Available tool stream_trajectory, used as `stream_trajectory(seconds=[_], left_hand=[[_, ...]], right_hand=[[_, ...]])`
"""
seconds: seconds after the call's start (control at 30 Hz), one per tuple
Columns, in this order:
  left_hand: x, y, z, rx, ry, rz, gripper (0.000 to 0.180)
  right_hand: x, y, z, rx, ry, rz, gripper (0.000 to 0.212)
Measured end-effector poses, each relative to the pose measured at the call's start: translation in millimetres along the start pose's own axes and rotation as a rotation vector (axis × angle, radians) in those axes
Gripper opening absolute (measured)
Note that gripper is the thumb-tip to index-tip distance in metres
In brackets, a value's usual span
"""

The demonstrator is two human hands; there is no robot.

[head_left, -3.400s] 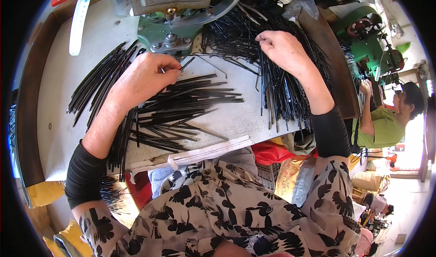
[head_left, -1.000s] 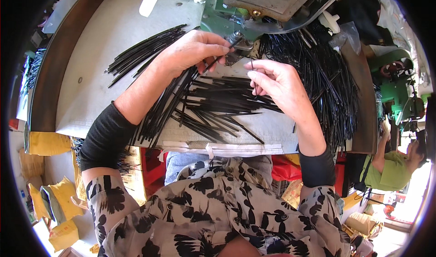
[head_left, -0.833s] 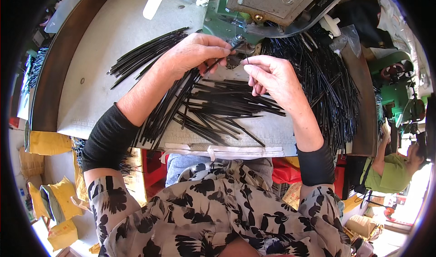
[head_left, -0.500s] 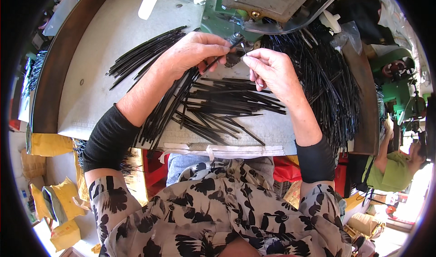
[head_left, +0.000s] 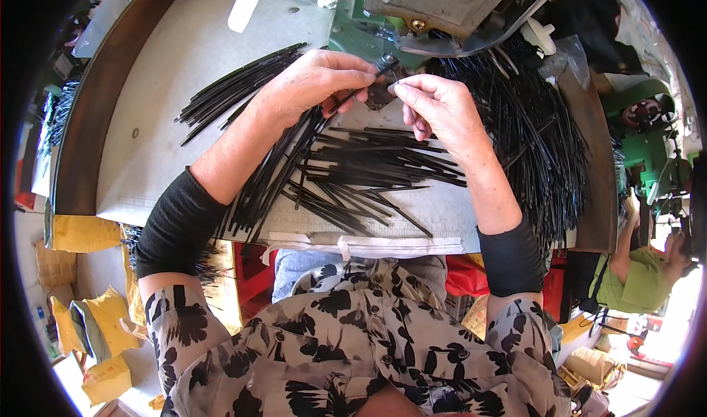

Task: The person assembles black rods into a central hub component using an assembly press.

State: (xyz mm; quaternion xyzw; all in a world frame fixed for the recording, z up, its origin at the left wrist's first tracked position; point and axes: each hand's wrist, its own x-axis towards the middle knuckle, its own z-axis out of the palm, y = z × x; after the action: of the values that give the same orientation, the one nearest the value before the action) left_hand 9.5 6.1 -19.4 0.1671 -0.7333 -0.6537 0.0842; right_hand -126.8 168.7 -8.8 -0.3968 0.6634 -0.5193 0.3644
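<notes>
My left hand (head_left: pixel 318 82) is closed on a thin black rod (head_left: pixel 347 102), with its far end pointing up toward the machine's small metal tooling (head_left: pixel 388 61). Beside that end, the thumb and finger of my right hand (head_left: pixel 440 111) pinch a small thin piece (head_left: pixel 395 74), too small to name. Below both hands lies a loose row of black rods (head_left: pixel 383 156). More rods (head_left: pixel 272 174) run slantwise under my left wrist, and another bundle (head_left: pixel 232 89) fans out beyond my left forearm.
A green machine (head_left: pixel 346 30) with a grey metal cover (head_left: pixel 434 1) stands at the back. A large heap of black strands (head_left: pixel 541 141) fills the table's right side. A raised brown board (head_left: pixel 81 115) edges the left. A person in green (head_left: pixel 637 277) works at far right.
The small piece in my right hand has moved slightly up, closer to the rod's end; its pale tip no longer shows. My left hand keeps its hold on the rod.
</notes>
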Motion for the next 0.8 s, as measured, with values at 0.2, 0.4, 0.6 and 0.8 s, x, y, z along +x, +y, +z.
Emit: stream_trajectory(seconds=[0.2,0.4,0.6,0.8], left_hand=[[7,6,-4,-0.059,-0.016,-0.004,0.026],[13,4,-5,-0.075,0.003,0.003,0.027],[13,6,-6,-0.086,-0.004,-0.001,0.028],[11,10,-6,-0.139,-0.016,-0.027,0.03]], right_hand=[[7,1,-1,0.051,0.04,-0.054,0.021],[12,-2,-1,0.014,0.06,-0.062,0.021],[13,-2,-3,-0.023,0.047,-0.037,0.021],[12,1,-6,0.089,0.041,-0.018,0.024]])
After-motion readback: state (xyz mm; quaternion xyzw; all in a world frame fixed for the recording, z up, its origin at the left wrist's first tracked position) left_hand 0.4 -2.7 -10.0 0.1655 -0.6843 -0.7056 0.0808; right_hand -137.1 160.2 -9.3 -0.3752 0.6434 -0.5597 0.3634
